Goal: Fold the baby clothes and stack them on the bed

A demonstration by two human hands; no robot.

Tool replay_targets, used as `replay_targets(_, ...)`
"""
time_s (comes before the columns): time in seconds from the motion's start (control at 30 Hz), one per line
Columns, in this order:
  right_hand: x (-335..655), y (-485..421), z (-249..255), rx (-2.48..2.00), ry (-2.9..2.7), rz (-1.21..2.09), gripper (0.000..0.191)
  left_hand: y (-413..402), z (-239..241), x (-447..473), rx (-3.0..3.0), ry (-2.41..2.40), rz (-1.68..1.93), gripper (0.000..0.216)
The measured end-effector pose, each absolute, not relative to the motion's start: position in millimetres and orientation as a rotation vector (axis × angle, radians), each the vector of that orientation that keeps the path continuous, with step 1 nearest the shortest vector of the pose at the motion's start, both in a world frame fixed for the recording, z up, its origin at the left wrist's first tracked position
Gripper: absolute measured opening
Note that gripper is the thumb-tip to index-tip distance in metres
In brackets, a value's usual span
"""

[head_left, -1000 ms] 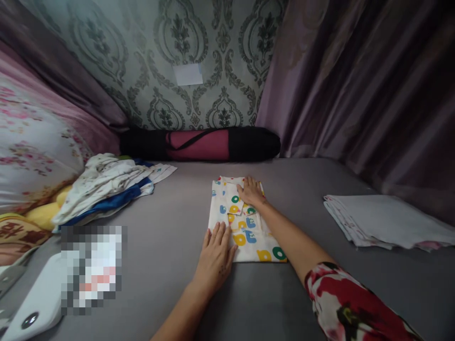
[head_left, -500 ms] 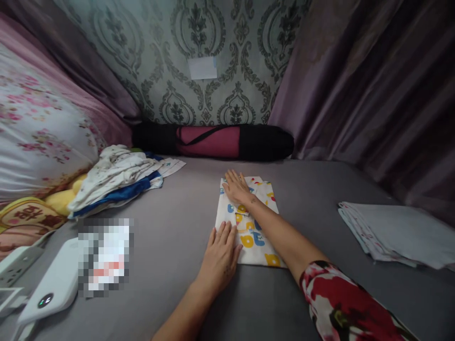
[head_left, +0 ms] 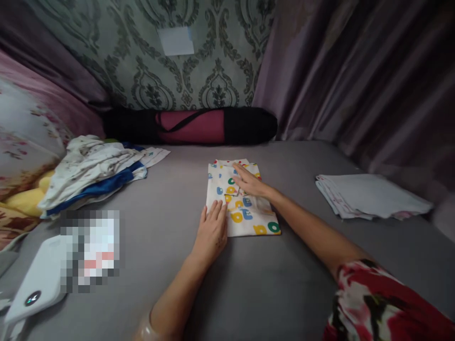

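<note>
A folded white garment (head_left: 216,189) with yellow, blue and green prints lies on the grey bed sheet in front of me. My left hand (head_left: 212,225) rests on its near left edge, fingers stretched out and close together. Across the upper right part lies my right hand (head_left: 250,182), its fingers straight and the palm down on the cloth. Neither hand grips the fabric. Some of the garment's right side is hidden under my right hand.
Folded white cloths (head_left: 373,194) lie at the right. On the left are a heap of clothes (head_left: 95,161), a white power bank (head_left: 44,272) and a blurred-out item (head_left: 99,251). A black and maroon long bag (head_left: 192,127) lies along the wall.
My right hand has slid from the garment's upper left toward its right side. My left hand stays at the near left edge. The whole view has shifted.
</note>
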State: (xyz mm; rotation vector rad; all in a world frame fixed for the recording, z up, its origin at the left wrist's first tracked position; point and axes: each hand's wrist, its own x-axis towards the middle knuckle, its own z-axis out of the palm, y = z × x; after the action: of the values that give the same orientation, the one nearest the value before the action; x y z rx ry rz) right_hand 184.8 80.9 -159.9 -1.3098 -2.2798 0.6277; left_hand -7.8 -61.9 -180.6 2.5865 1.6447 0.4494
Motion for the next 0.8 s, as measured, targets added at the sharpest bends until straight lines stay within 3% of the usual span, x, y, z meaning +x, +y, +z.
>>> replay_targets(0.23,238,-37,-182,-1.442,-2.468,0.433,0.062,-67,-190,5,2.625,1.592,0.312,0.054)
replay_targets(0.37,233,-46,-191,-1.417,-2.554,0.324,0.06,-65,-196,4,2.58,1.618,0.196,0.057)
replay_targets(0.53,242,-43,-181,-1.402,-2.47,0.449,0.059,-59,-182,-7,2.52,1.574,0.112,0.059)
replay_targets(0.8,223,-74,-174,-1.096,-2.728,0.407,0.052,-66,-183,-16,2.65,1.463,0.13,0.065)
